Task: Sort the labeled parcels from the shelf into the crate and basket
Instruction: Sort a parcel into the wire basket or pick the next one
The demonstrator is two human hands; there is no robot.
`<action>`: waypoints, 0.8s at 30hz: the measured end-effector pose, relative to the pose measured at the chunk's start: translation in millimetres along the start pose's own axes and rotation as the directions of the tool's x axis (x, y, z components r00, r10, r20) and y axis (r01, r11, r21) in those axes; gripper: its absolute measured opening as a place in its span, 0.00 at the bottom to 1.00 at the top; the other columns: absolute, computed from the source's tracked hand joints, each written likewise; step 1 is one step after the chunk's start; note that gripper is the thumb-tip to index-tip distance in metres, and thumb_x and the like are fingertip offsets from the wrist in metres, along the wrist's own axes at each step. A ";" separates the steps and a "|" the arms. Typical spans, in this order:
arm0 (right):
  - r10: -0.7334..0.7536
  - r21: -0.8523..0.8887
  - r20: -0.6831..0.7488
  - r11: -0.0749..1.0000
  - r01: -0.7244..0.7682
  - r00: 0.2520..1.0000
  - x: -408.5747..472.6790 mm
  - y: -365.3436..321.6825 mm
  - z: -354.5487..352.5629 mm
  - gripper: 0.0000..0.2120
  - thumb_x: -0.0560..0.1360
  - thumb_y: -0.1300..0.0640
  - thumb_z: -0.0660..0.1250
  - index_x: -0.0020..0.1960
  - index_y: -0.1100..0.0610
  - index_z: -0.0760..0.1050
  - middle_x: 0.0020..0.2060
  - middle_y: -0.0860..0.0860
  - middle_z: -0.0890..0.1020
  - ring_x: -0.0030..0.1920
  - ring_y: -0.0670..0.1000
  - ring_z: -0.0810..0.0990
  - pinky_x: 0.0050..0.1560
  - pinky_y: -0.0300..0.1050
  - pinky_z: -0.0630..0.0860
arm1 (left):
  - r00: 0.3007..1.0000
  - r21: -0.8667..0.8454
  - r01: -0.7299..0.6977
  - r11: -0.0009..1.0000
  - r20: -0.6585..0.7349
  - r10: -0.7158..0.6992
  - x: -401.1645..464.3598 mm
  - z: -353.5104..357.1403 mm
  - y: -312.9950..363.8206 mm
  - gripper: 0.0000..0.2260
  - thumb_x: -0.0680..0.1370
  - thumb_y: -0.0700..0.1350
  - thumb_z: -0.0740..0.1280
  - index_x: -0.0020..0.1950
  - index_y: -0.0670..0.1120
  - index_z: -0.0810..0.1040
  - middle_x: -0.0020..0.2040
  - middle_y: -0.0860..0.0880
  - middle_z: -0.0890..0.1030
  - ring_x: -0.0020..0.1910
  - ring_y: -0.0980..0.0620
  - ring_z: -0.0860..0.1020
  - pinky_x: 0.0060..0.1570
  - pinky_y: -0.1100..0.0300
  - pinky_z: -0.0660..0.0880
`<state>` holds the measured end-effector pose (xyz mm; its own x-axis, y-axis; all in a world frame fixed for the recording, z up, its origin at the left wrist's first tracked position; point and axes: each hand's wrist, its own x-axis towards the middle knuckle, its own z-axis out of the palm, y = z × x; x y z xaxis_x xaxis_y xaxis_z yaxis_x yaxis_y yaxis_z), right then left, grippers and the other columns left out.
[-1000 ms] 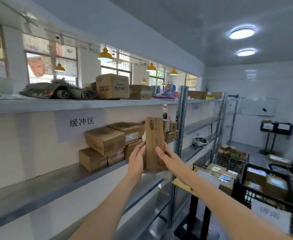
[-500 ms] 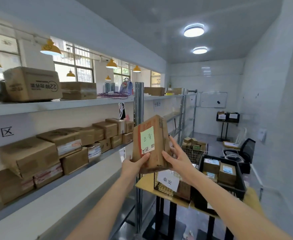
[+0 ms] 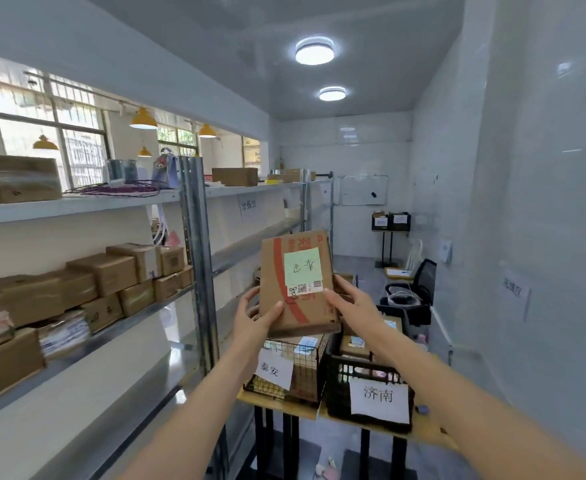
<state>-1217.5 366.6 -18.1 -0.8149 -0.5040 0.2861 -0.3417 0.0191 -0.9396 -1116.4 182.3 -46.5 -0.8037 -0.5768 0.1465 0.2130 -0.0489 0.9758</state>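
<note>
1. a flat cardboard parcel point(image 3: 296, 282) is held upright in the air between both hands, its long axis near vertical, its green label point(image 3: 302, 266) turned to the camera with the handwriting upside down.
2. the left hand point(image 3: 255, 318) grips the lower left edge, thumb curled over the front; the right hand point(image 3: 348, 303) grips the lower right edge, thumb across the front face.
3. the wire basket point(image 3: 289, 368) is seen directly beneath the parcel, nearer the left hand; the black crate point(image 3: 369, 386) lies beside it, below the right forearm.
4. a short descent is judged to be all that is needed; which container depends on the label.
</note>
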 end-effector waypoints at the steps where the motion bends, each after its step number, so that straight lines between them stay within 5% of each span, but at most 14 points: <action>1: -0.004 0.001 -0.016 1.000 0.004 1.000 5.7 3.7 -8.3 0.29 0.81 0.48 0.67 0.79 0.47 0.62 0.69 0.49 0.75 0.59 0.44 0.78 0.45 0.34 0.80 | 1.000 0.019 -0.012 1.000 0.011 0.011 6.8 9.2 -2.1 0.35 0.73 0.49 0.77 0.75 0.58 0.65 0.66 0.47 0.75 0.62 0.47 0.78 0.61 0.48 0.77; 6: -0.034 0.006 -0.084 0.999 0.035 0.996 39.8 23.6 -39.6 0.27 0.82 0.54 0.65 0.79 0.46 0.62 0.67 0.45 0.73 0.64 0.46 0.75 0.49 0.37 0.80 | 0.998 0.022 -0.035 0.999 0.051 0.034 48.9 48.7 -12.3 0.32 0.76 0.49 0.75 0.77 0.53 0.66 0.60 0.52 0.76 0.55 0.56 0.77 0.44 0.61 0.75; 9: -0.016 0.008 -0.098 1.000 0.017 0.995 69.0 36.6 -51.1 0.25 0.83 0.56 0.63 0.77 0.44 0.63 0.63 0.43 0.73 0.64 0.47 0.75 0.48 0.35 0.80 | 0.998 -0.011 -0.007 1.000 0.059 0.008 81.5 65.1 -19.0 0.27 0.77 0.53 0.73 0.74 0.55 0.68 0.63 0.49 0.78 0.56 0.52 0.79 0.46 0.57 0.77; 16: 0.041 0.029 -0.139 0.999 -0.038 0.989 166.7 73.2 -62.8 0.17 0.84 0.55 0.62 0.63 0.33 0.67 0.59 0.42 0.77 0.63 0.50 0.79 0.61 0.53 0.80 | 0.989 0.031 0.004 1.000 0.149 -0.008 193.7 86.0 -38.7 0.23 0.77 0.49 0.73 0.69 0.57 0.68 0.63 0.47 0.77 0.56 0.48 0.80 0.47 0.54 0.79; 24: 0.116 -0.055 -0.159 0.990 -0.126 0.980 290.6 127.4 -51.5 0.23 0.84 0.54 0.62 0.77 0.43 0.63 0.66 0.49 0.77 0.61 0.48 0.80 0.56 0.45 0.82 | 0.974 0.106 0.077 0.991 0.204 -0.098 338.5 85.1 -76.5 0.32 0.78 0.47 0.72 0.79 0.57 0.63 0.62 0.44 0.78 0.56 0.45 0.81 0.47 0.52 0.80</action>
<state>-1521.9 267.0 -45.1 -0.9131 -0.3547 0.2011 -0.2613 0.1303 -0.9564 -1452.0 60.2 -57.8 -0.9170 -0.3908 0.0804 0.0901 -0.0067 0.9959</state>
